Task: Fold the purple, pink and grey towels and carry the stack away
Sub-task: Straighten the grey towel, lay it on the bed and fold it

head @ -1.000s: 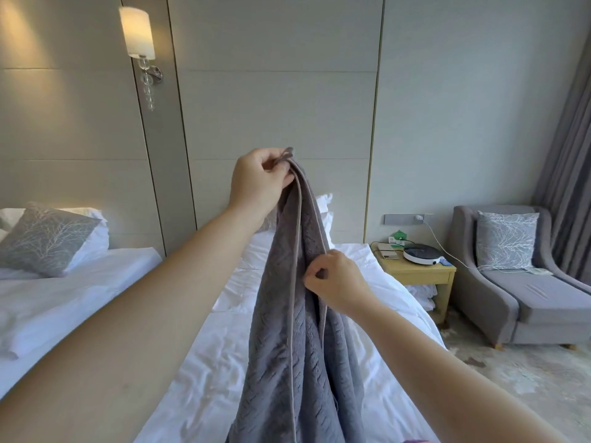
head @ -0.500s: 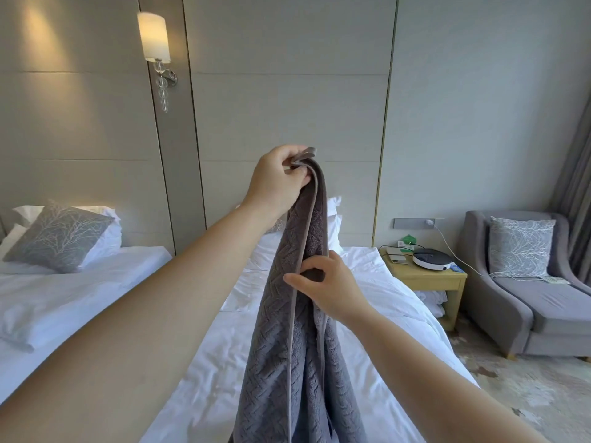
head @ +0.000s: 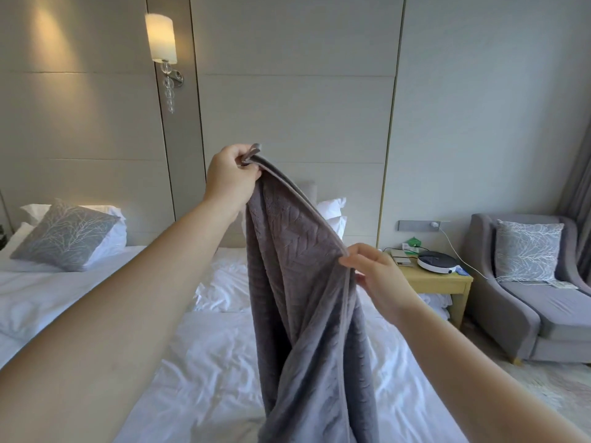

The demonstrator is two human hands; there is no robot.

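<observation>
Above the white bed (head: 198, 362), held the grey towel (head: 297, 282) up in the air, well off it at the top; could not see its lower end. Pinched its top corner high with the left hand (head: 228, 179), with fingers curled round the hem. Pinched the bound edge lower and further right with the right hand (head: 374, 276), between thumb and fingertips, lightly by the look of it.

Judged that right-hand hold the weak one: might have lost the hem in working along it toward the next corner, and so let half the cloth fall onto the bed. Might also have followed the wrong edge, since hung twisted and crossed over itself lower down, and ended with a skewed fold. Might have dragged the tail through the rumpled bed.

Looked thick and soft, dull grey, embossed with a herringbone-like weave and trimmed with a narrow smooth hem. Hung spread between the two holds, then gathered into long folds beneath. Saw neither purple nor pink towel.
</observation>
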